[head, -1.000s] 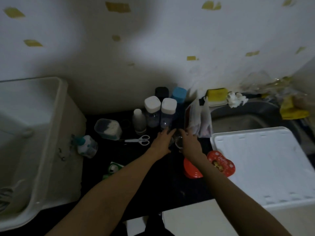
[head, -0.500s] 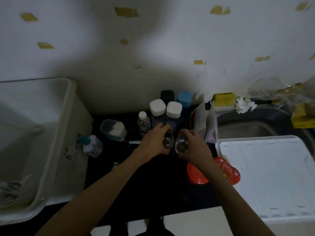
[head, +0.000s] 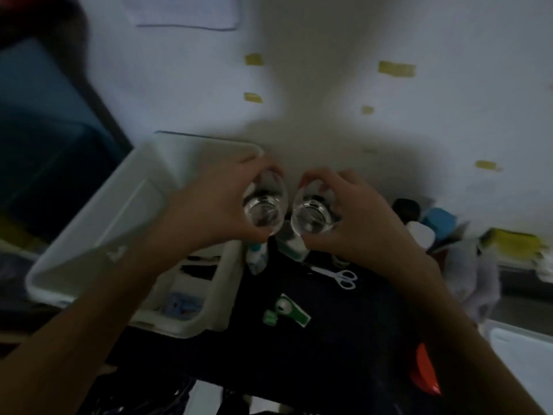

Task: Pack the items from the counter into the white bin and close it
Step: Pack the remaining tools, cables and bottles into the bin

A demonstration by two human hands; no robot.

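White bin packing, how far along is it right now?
Early stage. The open white plastic bin already holds something bluish near its bottom. In hand: the left hand grips one clear glass, the right hand another clear glass, both lifted beside the bin. Left: white-handled scissors, the green-and-white tool, other items, then closing.

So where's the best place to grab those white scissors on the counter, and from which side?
Probably from above, pinching the white scissors at the looped handles toward the person's right: they lie flat on the dark counter, blades pointing left, with bare space around the loops.
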